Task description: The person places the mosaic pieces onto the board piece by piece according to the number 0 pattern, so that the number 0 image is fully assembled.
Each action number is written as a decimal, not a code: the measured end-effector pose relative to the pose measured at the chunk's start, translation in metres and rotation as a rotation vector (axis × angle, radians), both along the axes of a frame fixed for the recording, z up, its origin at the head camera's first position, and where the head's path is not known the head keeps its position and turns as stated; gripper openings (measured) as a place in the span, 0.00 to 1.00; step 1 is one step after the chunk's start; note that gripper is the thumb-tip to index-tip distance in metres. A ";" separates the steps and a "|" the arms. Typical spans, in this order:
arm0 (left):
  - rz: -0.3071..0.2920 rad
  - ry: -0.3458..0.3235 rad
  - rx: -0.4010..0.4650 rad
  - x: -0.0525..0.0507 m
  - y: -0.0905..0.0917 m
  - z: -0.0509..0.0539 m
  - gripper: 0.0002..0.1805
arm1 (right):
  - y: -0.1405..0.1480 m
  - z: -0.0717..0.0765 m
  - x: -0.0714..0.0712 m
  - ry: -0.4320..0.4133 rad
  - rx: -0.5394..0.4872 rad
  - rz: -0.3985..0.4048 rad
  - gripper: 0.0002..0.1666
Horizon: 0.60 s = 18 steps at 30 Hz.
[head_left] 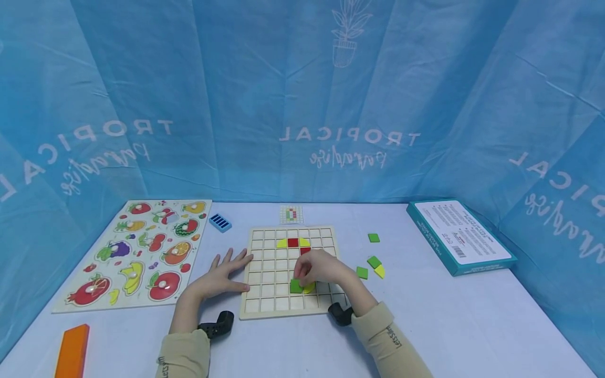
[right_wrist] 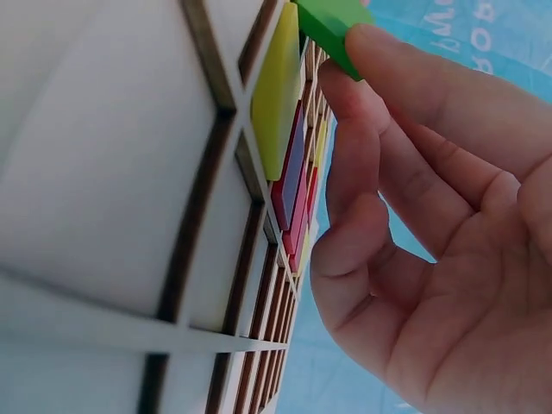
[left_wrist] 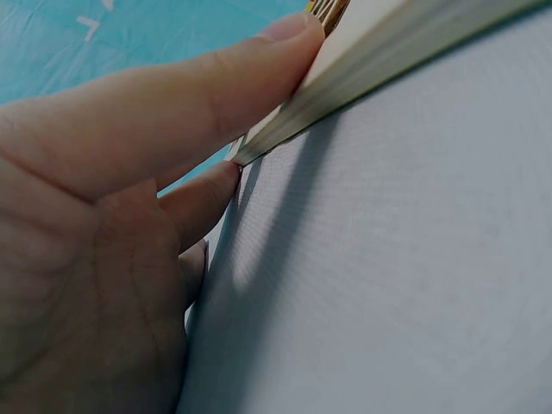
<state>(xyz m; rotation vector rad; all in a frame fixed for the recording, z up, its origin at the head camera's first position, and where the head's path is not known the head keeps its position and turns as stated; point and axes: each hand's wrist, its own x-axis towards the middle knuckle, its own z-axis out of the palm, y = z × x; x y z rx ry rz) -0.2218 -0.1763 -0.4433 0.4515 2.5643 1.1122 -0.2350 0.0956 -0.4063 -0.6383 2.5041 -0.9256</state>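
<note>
A square wooden grid board (head_left: 268,299) lies on the table in the head view. My right hand (head_left: 320,266) pinches a green square tile (right_wrist: 332,30) by its edge, over the board's lower middle. Beside that tile a yellow rounded tile (right_wrist: 276,103) sits on the grid. Farther up are a red tile (head_left: 293,242) and yellow tiles either side of it; other red tiles are partly hidden by my right hand. My left hand (head_left: 218,278) rests at the board's left edge, fingers spread and touching the rim.
Loose green tiles (head_left: 374,238) and a yellow one (head_left: 379,271) lie right of the board. Behind it lies a small pattern card (head_left: 291,214), with a blue slotted block (head_left: 220,222) nearby. A fruit puzzle (head_left: 137,252), an orange block (head_left: 72,352) and a teal box (head_left: 460,236) stand around.
</note>
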 end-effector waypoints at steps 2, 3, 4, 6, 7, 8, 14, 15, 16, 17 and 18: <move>-0.001 0.001 -0.001 0.000 0.000 0.000 0.47 | 0.000 0.000 0.000 -0.003 0.007 0.009 0.09; 0.000 0.002 -0.001 0.000 0.000 0.000 0.47 | 0.000 0.000 0.000 -0.005 0.011 0.014 0.08; -0.001 0.003 -0.002 0.000 0.000 0.000 0.47 | 0.000 0.000 0.000 -0.006 0.013 0.018 0.08; 0.000 0.002 -0.002 0.001 0.000 0.001 0.47 | 0.001 0.001 0.000 -0.006 0.017 0.023 0.08; 0.000 0.002 -0.002 0.001 0.000 0.001 0.47 | 0.001 0.001 0.001 -0.007 0.020 0.022 0.08; 0.001 0.001 -0.002 0.001 0.000 0.001 0.47 | 0.001 0.001 0.001 -0.005 0.022 0.019 0.08; 0.001 -0.003 0.001 0.002 0.000 0.002 0.47 | 0.000 0.002 0.002 -0.011 0.032 0.007 0.07; 0.001 -0.003 0.002 0.002 0.000 0.002 0.47 | 0.000 0.002 0.002 -0.011 0.034 0.007 0.07; 0.000 -0.002 0.003 0.002 0.000 0.002 0.47 | 0.000 0.002 0.002 -0.009 0.035 0.008 0.06; 0.000 0.000 0.003 0.002 0.000 0.002 0.47 | 0.000 0.002 0.001 -0.008 0.037 0.010 0.06; -0.001 0.001 0.004 0.002 0.000 0.002 0.47 | 0.000 0.002 0.001 -0.006 0.037 0.014 0.06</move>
